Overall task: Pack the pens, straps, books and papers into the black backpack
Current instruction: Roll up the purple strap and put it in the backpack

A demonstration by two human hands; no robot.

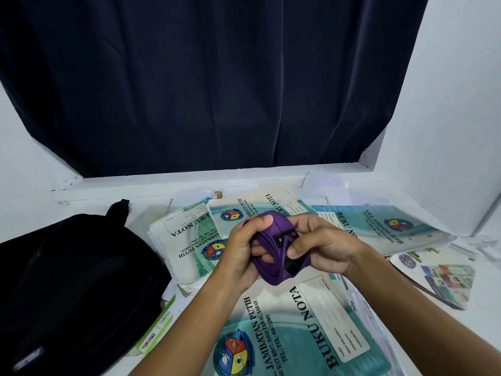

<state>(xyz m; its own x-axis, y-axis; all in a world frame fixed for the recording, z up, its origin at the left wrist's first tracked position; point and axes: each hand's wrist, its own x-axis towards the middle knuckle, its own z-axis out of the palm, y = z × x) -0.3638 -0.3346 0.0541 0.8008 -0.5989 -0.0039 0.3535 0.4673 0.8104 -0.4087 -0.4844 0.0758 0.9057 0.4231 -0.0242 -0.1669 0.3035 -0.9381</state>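
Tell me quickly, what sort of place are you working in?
Probably a study desk at home, by a window: a dark curtain hangs over a white ledge, school notebooks marked BUKU NOTA cover the white surface, and a black backpack lies alongside.

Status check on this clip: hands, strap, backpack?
Both hands, left hand and right hand, grip the bundled purple strap above the notebooks. Black backpack lies at left, strap not yet in. Nothing between them.

The notebook (287, 335) under my wrists read "BUKU NOTA" and "JAMBATAN PUTIH"; three more notebooks (189, 237) beyond showed "BUKU NOTA" too
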